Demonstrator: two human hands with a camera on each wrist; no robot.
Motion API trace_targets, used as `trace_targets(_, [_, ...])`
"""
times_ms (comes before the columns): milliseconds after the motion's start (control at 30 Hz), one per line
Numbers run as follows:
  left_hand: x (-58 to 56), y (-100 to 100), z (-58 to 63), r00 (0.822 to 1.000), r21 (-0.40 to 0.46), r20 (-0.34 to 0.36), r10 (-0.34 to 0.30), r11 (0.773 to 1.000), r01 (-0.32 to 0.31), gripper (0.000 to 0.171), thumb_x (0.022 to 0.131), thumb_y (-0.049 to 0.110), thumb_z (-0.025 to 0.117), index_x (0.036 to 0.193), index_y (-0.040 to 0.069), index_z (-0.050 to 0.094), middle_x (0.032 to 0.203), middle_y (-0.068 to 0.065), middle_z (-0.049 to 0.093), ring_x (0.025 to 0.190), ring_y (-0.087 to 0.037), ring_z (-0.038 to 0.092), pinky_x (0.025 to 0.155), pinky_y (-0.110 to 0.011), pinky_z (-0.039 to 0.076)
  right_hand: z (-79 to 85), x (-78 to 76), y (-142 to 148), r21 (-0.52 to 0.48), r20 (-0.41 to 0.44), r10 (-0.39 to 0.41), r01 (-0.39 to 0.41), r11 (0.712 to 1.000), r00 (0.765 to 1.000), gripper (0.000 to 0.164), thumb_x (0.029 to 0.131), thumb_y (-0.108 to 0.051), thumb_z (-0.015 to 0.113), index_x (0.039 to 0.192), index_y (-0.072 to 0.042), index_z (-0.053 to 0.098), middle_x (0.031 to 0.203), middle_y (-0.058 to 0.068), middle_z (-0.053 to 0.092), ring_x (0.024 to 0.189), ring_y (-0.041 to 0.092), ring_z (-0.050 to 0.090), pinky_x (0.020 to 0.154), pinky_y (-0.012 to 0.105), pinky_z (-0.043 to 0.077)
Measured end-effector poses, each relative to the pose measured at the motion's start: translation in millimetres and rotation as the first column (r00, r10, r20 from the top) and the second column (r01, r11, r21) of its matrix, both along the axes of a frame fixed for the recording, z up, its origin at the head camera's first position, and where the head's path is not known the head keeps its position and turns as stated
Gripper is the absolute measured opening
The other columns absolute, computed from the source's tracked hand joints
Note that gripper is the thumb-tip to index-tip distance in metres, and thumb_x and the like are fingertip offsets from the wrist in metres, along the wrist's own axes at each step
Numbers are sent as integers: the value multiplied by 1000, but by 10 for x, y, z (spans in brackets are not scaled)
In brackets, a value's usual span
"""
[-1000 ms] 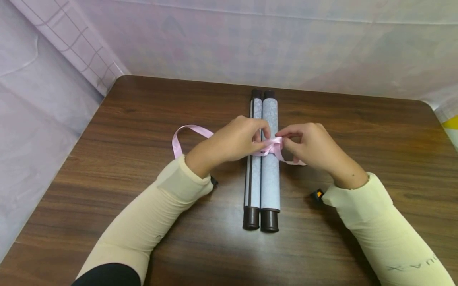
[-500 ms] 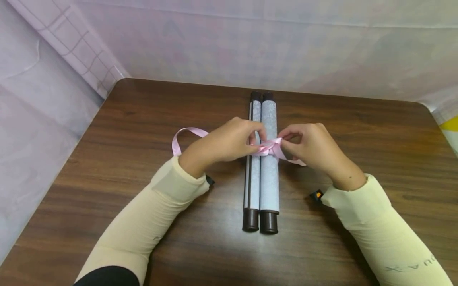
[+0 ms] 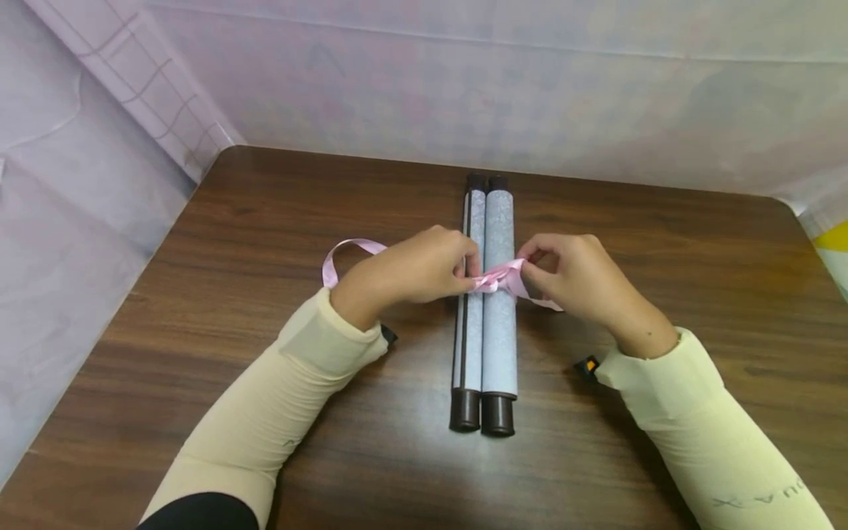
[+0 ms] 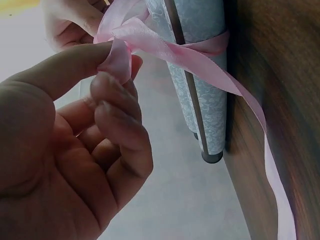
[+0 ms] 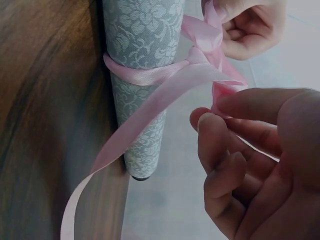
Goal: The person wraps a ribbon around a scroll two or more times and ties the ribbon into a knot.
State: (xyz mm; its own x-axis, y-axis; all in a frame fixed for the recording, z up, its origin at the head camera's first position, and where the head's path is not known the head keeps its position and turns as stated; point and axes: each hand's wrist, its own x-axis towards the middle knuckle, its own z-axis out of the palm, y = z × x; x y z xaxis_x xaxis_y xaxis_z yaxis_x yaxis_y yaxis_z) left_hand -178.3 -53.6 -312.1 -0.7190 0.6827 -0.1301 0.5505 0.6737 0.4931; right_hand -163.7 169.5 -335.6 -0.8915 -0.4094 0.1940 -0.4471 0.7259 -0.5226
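Two rolled scrolls (image 3: 500, 338), covered in pale grey-blue floral cloth with dark brown end knobs, lie side by side on the table. A pink satin ribbon (image 3: 509, 280) wraps around both, with a knot on top. My left hand (image 3: 422, 266) pinches a ribbon loop between thumb and fingers left of the knot. On the other side, my right hand (image 3: 575, 283) pinches another loop (image 5: 227, 92). In the left wrist view, one loose ribbon tail (image 4: 270, 160) runs down across the table. Another tail (image 5: 117, 137) hangs off in the right wrist view.
The brown wood-grain table (image 3: 218, 309) extends around the scrolls, its far edge meeting a pale sheet (image 3: 503, 96). Small dark devices sit at both wrists, against cream sleeves (image 3: 669, 390). Grey-white fabric (image 3: 59, 221) hangs beyond the left edge.
My left hand has drawn leftward away from the knot, stretching its loop, while my right hand has shifted slightly right. The knot between them looks narrower and tighter. The scrolls stay in place.
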Motion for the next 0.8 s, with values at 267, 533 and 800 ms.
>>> trace_targets(267, [0,4,25,999,44,-36,14,999,-13,11,85,22,66,76,18,65,69,1,61,59,-10,52,50,-22,43,-9,27,17,-91,30,58,-55,994,998,5,82,-5,64,86,-9,63,71,5,69,45,6,57,35,26,49])
trace_targets(533, [19,11,40,999,43,-43,10,999,-8,11,87,24,65,77,19,64,68,2,60,58,-10,51,49,-22,41,20,13,42,-68,-21,86,-87,994,996,8,82,-6,68,90,-7,69,78,4,71,61,7,60,46,28,53])
trace_targets(800, [0,17,38,999,36,-50,9,999,-7,12,87,25,65,76,19,65,68,2,60,58,-10,50,50,-22,41,27,13,103,-13,-55,58,-59,998,997,11,82,-5,67,89,-8,74,73,5,72,52,11,52,40,23,41])
